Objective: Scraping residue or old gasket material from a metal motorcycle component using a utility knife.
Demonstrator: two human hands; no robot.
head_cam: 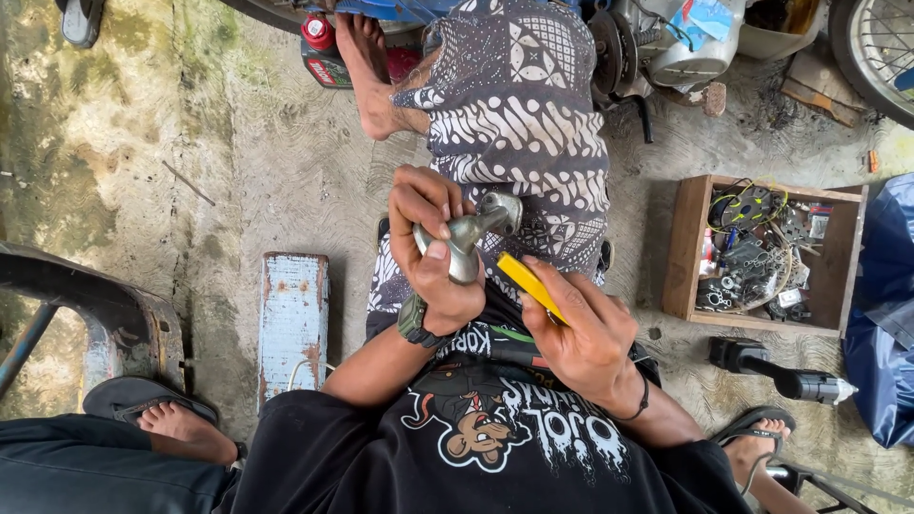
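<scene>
Dull grey metal part (468, 238), glossy yellow plastic tool (531, 283), rough wooden box (687, 243).

metal part (468, 240) in the left hand (433, 252), right hand (581, 333) beside it; parts box (682, 249) further right, plank (293, 314) left.

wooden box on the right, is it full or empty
Full: the open-topped wooden box on the ground holds a jumble of wires, small metal parts and tools up across its floor.
</scene>
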